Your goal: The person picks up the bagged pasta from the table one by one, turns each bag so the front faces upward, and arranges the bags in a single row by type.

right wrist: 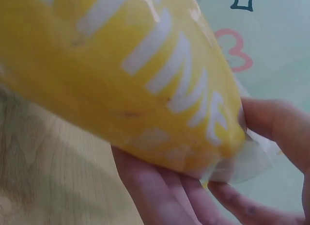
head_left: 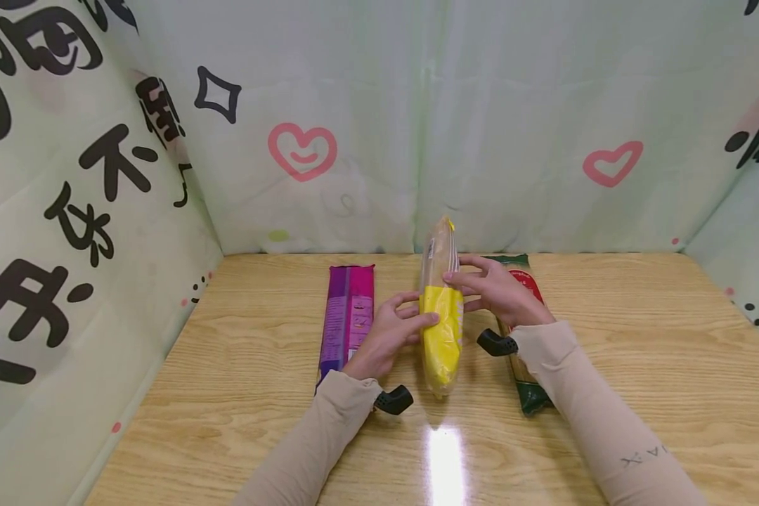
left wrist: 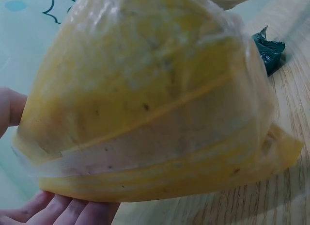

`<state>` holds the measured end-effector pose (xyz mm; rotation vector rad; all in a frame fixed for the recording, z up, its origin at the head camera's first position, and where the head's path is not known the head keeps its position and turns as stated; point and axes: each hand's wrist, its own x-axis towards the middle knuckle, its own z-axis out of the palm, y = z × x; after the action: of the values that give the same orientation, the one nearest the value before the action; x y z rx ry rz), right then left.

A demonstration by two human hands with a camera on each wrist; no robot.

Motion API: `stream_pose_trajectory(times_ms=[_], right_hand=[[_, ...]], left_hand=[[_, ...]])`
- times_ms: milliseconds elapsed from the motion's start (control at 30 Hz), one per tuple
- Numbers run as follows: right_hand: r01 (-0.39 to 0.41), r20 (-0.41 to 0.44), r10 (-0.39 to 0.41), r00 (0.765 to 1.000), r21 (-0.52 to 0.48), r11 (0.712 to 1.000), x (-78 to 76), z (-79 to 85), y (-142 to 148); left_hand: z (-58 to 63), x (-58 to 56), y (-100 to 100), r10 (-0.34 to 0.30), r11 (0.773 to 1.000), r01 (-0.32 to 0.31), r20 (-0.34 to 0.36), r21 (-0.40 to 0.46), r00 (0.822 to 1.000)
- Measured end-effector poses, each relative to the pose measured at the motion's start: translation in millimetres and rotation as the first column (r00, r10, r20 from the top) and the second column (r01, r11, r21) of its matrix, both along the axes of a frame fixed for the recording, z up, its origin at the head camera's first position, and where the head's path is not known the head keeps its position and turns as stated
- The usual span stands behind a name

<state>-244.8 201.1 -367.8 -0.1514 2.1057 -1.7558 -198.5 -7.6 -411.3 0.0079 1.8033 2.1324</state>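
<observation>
A long, yellow-and-clear plastic packet with pale brown contents is held lengthwise over the middle of the table, off the surface. My left hand grips its left side at the yellow part, thumb on the face towards me and fingers beneath. On the other side, higher up, my right hand grips it between thumb and fingers. The left wrist view has the packet filling most of the picture, with fingers under its edge. White lettering shows on the packet in the right wrist view.
A purple and pink packet lies on the wooden table left of my hands. On the right, a green-ended packet with a red label lies partly beneath my right hand and wrist. A printed curtain hangs behind the table.
</observation>
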Motion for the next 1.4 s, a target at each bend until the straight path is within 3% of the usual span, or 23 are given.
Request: stream_pose_trajectory(times_ms=[233,467,600,767,933,1100,1400], right_hand=[[0.046,0.010,-0.046,0.999,-0.027,0.999,1.9,2.9,-4],[0.061,-0.021,-0.061,0.998,-0.005,0.998,3.2,7.7,-6],[0.055,-0.047,-0.055,0.997,0.009,0.998,2.6,9.7,-8],[0.058,-0.068,-0.056,0.996,0.026,0.998,1.6,12.2,-11],[0.059,-0.054,-0.058,0.997,0.020,0.998,2.0,13.8,-13],[0.073,-0.047,-0.072,0.996,0.019,0.997,1.8,12.3,-13],[0.102,-0.033,-0.101,0.994,0.037,0.994,3.1,11.5,-16]], left_hand=[[-0.9,-0.7,-1,-0.043,0.998,0.043,-0.007,0.042,0.999],[-0.3,0.5,-2,-0.049,0.998,0.050,-0.031,0.026,0.998],[2.4,3.1,-4,-0.030,0.999,0.028,-0.058,-0.036,0.998],[10.9,9.5,-6,0.033,0.995,-0.044,-0.117,-0.089,0.993],[24.3,20.6,-6,0.078,0.975,-0.111,-0.168,-0.195,0.983],[33.2,27.7,-3,0.069,0.941,-0.140,-0.230,-0.308,0.971],[30.7,32.4,9,0.022,0.909,-0.133,-0.273,-0.394,0.962]])
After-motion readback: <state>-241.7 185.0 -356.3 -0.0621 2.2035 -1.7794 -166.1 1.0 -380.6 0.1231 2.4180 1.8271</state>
